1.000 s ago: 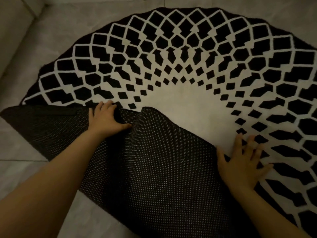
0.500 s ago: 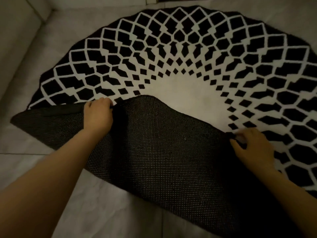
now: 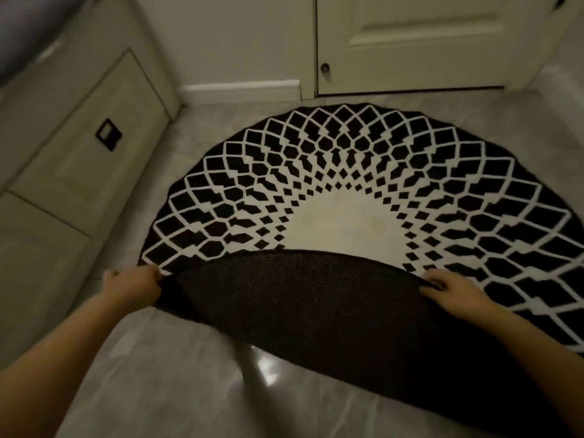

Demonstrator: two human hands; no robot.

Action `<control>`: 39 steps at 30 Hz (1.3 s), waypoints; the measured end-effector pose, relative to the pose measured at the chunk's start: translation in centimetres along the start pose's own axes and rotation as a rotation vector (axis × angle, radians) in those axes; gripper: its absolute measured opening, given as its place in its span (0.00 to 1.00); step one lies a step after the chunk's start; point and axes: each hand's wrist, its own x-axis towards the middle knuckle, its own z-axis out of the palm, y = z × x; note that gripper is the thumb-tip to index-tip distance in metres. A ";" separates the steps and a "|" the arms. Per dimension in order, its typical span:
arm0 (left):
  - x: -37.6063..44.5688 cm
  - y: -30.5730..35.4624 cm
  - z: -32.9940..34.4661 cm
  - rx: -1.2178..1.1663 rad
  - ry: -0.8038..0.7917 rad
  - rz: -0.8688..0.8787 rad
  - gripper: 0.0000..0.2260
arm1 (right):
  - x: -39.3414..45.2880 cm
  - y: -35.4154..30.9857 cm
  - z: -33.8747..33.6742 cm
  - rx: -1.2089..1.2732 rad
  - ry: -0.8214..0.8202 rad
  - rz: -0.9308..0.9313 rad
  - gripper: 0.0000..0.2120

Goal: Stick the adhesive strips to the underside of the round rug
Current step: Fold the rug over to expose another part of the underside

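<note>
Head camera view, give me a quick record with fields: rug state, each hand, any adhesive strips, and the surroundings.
rug: round rug on the tiled floor, near part folded back, dark underside up
left hand: left hand grips the fold's left end
right hand: right hand grips its right end
adhesive strips: none in view
surroundings: door beyond the rug, cabinet at left

Rug [image 3: 347, 222] pile looks soft and matt, its underside [image 3: 316, 298] a coarse dotted mesh, perhaps rubbery; floor tiles [image 3: 177, 384] glossy
</note>
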 end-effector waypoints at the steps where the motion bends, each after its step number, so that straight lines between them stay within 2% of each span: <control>1: -0.3 -1.6 1.3 0.040 -0.082 -0.017 0.09 | 0.1 -1.2 0.3 -0.013 0.014 -0.038 0.03; 3: -1.1 -4.3 4.1 0.034 -0.191 -0.021 0.13 | 0.5 -3.5 1.4 -0.073 0.046 -0.093 0.03; 6: -2.5 -5.3 8.3 0.001 -0.222 -0.025 0.13 | 1.5 -5.8 3.3 -0.178 0.075 -0.140 0.05; 8: -2.8 -5.4 10.7 -0.064 -0.142 -0.086 0.13 | 2.2 -6.5 4.6 -0.295 0.186 -0.176 0.09; 10: -3.0 -4.4 12.7 -0.261 -0.036 -0.187 0.13 | 3.1 -6.6 6.0 -0.421 0.409 -0.206 0.12; 12: -3.5 -1.5 13.5 -0.437 0.095 -0.218 0.16 | 3.6 -6.4 7.3 -0.448 0.529 -0.137 0.15; 13: -4.1 0.7 13.4 -0.459 0.155 -0.191 0.18 | 3.8 -6.2 7.9 -0.429 0.533 -0.108 0.16; 15: -5.7 5.8 12.6 -0.312 0.248 0.040 0.22 | 3.4 -5.2 9.0 -0.431 0.477 -0.113 0.17; 17: -7.5 10.5 12.3 -0.149 0.212 0.327 0.27 | 2.4 -3.5 9.5 -0.467 0.431 -0.177 0.18; 18: -8.3 12.5 12.5 -0.102 0.165 0.412 0.29 | 1.7 -2.5 9.5 -0.478 0.416 -0.198 0.18; 19: -8.8 14.1 13.1 -0.080 0.111 0.442 0.31 | 1.1 -1.3 9.3 -0.483 0.403 -0.205 0.18; 22: -9.1 17.7 15.7 -0.133 -0.069 0.370 0.37 | -0.3 2.2 7.5 -0.519 0.315 -0.106 0.20; 25: -8.0 19.0 18.3 -0.107 -0.162 0.302 0.40 | -1.6 6.5 6.5 -0.646 0.196 -0.050 0.24; 27: -7.3 19.5 19.8 -0.107 -0.149 0.303 0.41 | -1.9 9.4 6.6 -0.738 0.142 0.032 0.29; 29: -6.9 19.8 21.0 -0.141 -0.068 0.314 0.45 | -1.3 11.5 6.9 -0.690 0.138 0.129 0.31; 30: -6.9 19.7 21.5 -0.148 -0.025 0.324 0.46 | -1.0 11.6 6.8 -0.661 0.135 0.167 0.29; 33: -6.9 19.5 22.0 -0.188 0.019 0.336 0.44 | 0.6 10.5 5.9 -0.684 0.135 0.140 0.11; 36: -7.3 19.5 21.5 -0.247 0.126 0.309 0.40 | 2.3 8.3 4.2 -0.631 0.219 -0.005 0.08; 37: -7.2 19.3 21.5 -0.277 0.165 0.300 0.38 | 3.4 7.3 3.7 -0.624 0.288 -0.046 0.05; 39: -6.9 19.1 20.9 -0.324 0.265 0.304 0.36 | 5.9 4.5 2.8 -0.618 0.451 -0.077 0.08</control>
